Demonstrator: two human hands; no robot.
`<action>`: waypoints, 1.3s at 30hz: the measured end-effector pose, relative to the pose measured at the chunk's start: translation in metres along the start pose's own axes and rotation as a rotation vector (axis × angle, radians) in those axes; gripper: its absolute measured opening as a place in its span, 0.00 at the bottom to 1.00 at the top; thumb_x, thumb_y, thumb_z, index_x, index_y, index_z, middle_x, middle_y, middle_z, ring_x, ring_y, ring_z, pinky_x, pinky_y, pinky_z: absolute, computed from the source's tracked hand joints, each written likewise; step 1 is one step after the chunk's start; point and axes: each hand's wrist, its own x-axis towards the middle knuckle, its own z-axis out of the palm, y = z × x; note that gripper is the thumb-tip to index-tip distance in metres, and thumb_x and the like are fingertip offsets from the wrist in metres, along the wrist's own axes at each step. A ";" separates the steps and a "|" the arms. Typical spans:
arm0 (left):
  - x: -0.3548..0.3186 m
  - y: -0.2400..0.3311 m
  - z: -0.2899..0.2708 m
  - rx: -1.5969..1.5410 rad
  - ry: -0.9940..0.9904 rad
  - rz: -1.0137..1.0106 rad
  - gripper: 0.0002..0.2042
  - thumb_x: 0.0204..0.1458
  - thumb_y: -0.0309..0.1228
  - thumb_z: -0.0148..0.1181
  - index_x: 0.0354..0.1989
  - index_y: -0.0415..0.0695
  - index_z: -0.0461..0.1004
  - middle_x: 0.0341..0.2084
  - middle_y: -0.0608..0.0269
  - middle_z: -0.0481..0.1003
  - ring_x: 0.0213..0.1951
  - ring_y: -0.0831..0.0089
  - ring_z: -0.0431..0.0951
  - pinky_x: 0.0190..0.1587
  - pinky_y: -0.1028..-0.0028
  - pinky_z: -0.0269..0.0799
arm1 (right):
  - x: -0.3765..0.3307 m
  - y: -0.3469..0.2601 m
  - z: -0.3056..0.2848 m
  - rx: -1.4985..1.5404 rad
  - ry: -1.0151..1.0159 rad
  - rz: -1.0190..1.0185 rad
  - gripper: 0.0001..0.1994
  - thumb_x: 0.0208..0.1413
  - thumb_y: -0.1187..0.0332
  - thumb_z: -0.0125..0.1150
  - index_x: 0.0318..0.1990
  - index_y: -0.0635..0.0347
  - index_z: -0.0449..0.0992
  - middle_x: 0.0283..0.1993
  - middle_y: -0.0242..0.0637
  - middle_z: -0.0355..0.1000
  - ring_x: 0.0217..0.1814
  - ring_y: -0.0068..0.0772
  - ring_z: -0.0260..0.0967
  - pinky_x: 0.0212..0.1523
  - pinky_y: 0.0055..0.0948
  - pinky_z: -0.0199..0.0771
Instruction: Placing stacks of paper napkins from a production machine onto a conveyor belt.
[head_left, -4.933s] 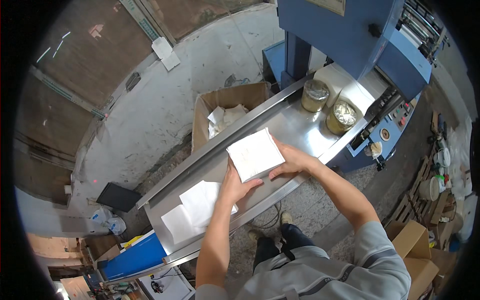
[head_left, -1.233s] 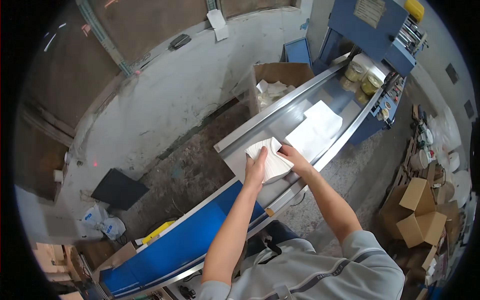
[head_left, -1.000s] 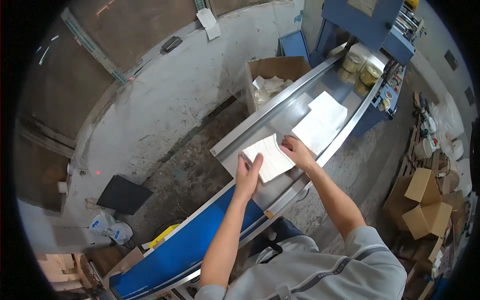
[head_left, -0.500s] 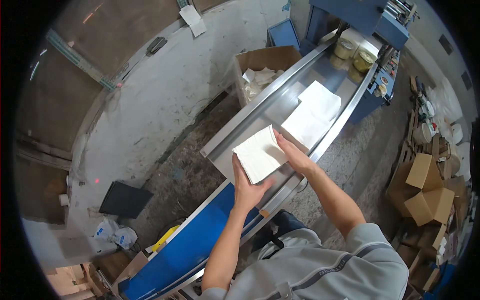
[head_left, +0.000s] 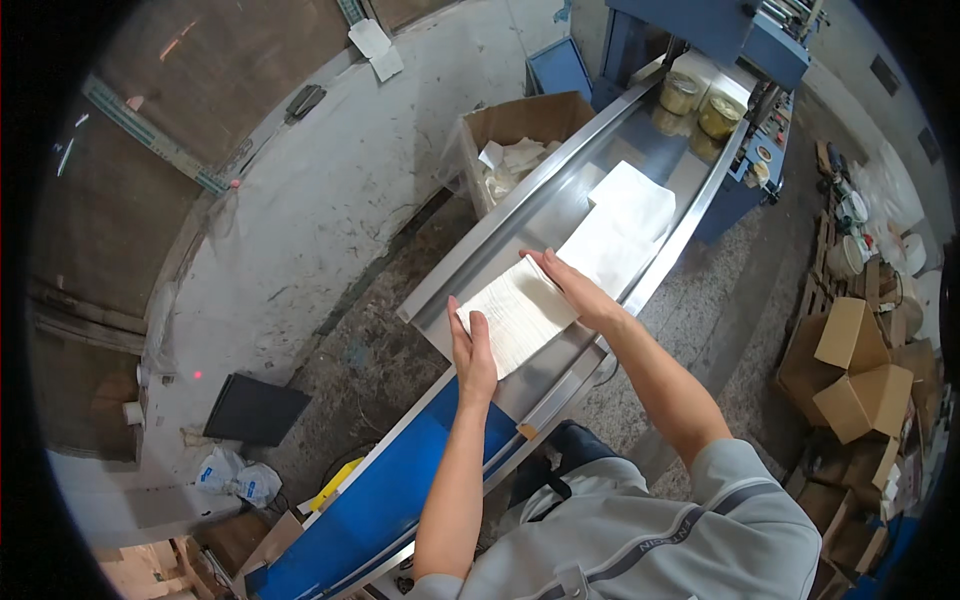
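Note:
A stack of white paper napkins [head_left: 518, 315] is held between my two hands over the near end of a metal trough [head_left: 470, 262]. Fine lines run across its upper face. Against its left end presses my left hand [head_left: 474, 355], thumb and fingers raised along the edge. My right hand [head_left: 575, 290] lies along its right end, palm toward the napkins. Just beyond that hand, more white napkin stacks [head_left: 625, 220] rest in the trough. Whether the held stack touches the trough floor cannot be seen.
Two round yellowish rolls [head_left: 718, 118] sit at the trough's far end, under a blue machine [head_left: 685, 30]. A blue belt surface [head_left: 380, 500] adjoins the near end. Left of the trough stands a carton [head_left: 535, 118] with scrap paper; open cardboard boxes [head_left: 850, 370] are at the right.
The stack has tipped, so its finely lined layered face now shows upward. My left hand has shifted to its left end with the thumb upright; my right hand lies flatter along the other end.

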 end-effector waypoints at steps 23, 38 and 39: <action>-0.034 -0.022 -0.055 -0.972 -0.010 0.013 0.39 0.59 0.63 0.42 0.68 0.42 0.58 0.62 0.52 0.66 0.62 0.54 0.67 0.64 0.57 0.62 | -0.052 -0.079 0.102 -0.664 -0.199 -0.308 0.38 0.62 0.51 0.56 0.69 0.70 0.53 0.71 0.57 0.53 0.71 0.51 0.55 0.67 0.40 0.61; -0.084 -0.015 -0.080 -0.833 -0.048 -0.119 0.38 0.58 0.58 0.52 0.70 0.44 0.55 0.65 0.54 0.62 0.66 0.61 0.63 0.65 0.62 0.61 | -0.050 -0.034 0.097 0.150 -0.325 0.168 0.40 0.60 0.54 0.61 0.70 0.68 0.48 0.61 0.50 0.67 0.61 0.37 0.67 0.61 0.34 0.68; -0.088 -0.013 -0.083 -0.729 -0.040 -0.105 0.38 0.57 0.55 0.56 0.69 0.43 0.55 0.64 0.53 0.63 0.65 0.61 0.64 0.64 0.63 0.62 | -0.051 -0.029 0.097 0.123 -0.332 0.122 0.41 0.59 0.55 0.63 0.71 0.68 0.48 0.60 0.51 0.68 0.61 0.37 0.68 0.59 0.34 0.69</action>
